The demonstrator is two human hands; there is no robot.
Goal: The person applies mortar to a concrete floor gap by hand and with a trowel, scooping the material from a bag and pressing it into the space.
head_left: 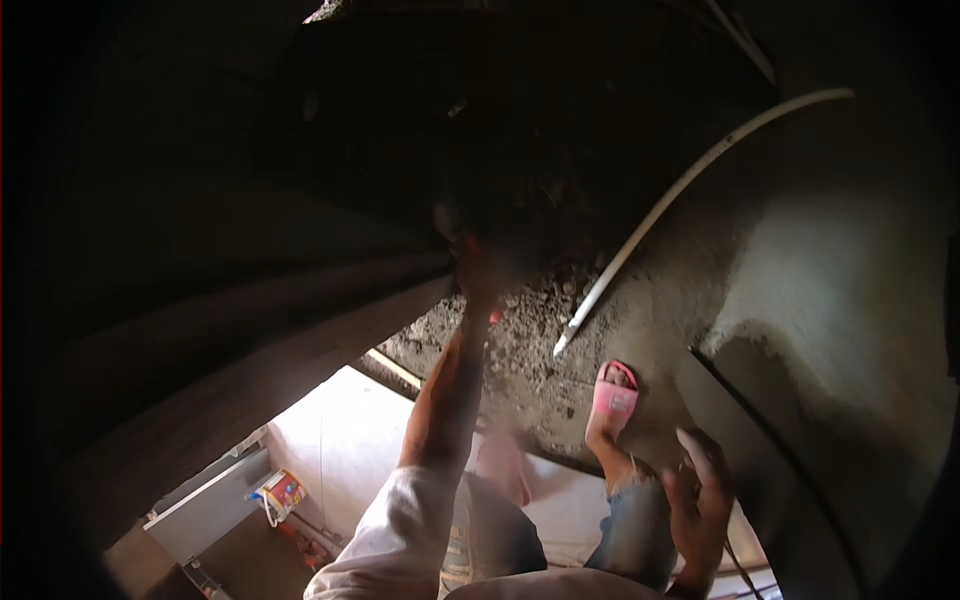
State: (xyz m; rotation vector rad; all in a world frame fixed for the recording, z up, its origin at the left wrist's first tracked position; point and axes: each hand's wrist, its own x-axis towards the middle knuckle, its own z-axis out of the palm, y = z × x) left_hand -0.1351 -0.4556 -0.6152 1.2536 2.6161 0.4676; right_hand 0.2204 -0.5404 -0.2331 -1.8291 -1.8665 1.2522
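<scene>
My left arm reaches far forward into deep shade. At its end my left hand (480,275) is dark and blurred, its fingers apparently closed. A small red part (472,243) shows just beyond the hand and a red bit (495,316) just below it; what they belong to, I cannot make out. Loose, rubbly soil (530,330) lies beside and under this hand. Low at the right, my right hand (705,495) is raised near my knee, fingers apart and slightly bent, with nothing in it.
A long pale pipe (650,220) curves across the ground to the right of the soil. My foot in a pink slipper (615,398) stands below it. A dark hose (770,430) runs down the right. A dark beam-like edge (300,340) crosses at left, above a colourful bucket (280,492).
</scene>
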